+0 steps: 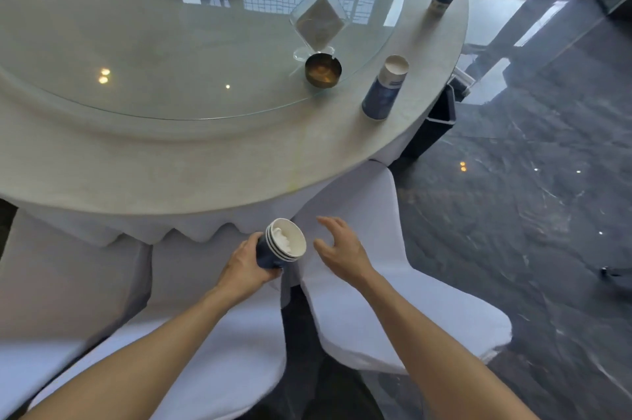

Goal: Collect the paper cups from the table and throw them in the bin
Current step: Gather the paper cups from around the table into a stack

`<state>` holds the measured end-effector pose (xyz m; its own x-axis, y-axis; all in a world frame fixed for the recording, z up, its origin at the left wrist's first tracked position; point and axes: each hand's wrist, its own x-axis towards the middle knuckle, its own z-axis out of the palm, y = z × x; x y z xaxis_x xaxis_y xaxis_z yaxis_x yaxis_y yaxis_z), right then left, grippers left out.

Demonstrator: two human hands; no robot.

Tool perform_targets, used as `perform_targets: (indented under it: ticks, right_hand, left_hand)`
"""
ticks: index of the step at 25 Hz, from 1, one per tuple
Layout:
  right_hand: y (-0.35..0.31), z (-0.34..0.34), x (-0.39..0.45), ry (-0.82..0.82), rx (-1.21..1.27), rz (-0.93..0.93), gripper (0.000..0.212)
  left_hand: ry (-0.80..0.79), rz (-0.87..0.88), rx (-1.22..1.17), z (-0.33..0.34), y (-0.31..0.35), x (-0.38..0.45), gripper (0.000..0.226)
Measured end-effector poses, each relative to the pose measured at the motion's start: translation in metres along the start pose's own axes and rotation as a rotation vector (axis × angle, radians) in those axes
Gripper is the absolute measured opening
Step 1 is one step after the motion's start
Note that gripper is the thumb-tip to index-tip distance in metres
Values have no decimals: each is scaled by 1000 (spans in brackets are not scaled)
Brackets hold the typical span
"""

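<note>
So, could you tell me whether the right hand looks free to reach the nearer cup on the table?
Probably yes. The right hand is open and empty, and the nearer cup stands alone at the table's edge with nothing between them.

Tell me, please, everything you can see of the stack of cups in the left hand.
The stack of cups is three nested paper cups by their rims: dark blue outside, white inside, something white and crumpled in the top one. It tilts up and right, below the table edge. The left hand grips its lower body; the open right hand is apart.
</note>
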<state>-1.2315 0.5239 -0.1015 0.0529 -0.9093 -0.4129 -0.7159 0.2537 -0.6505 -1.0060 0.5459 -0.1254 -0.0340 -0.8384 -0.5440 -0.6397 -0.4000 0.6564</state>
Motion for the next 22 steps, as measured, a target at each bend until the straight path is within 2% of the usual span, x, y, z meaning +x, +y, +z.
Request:
perform_targets:
  ticks: [4, 9, 13, 18, 22]
  right_hand:
    - [74, -40, 36, -178, -300, 57, 81]
    - [151, -48, 76, -397, -471, 121, 92]
    - [192, -13, 117, -466, -572, 128, 100]
    - [228, 54, 166, -483, -628, 79, 100]
    - [259, 99, 175, -517, -718, 101, 97]
  left_hand:
    - [106, -60, -38, 44, 26, -4, 72]
    - [149, -100, -131, 90, 37, -8, 78]
    - [135, -156, -156, 123, 26, 11, 81]
    - [87, -186, -112, 145, -1, 62, 80]
    - [97, -200, -115, 155, -17, 76, 78]
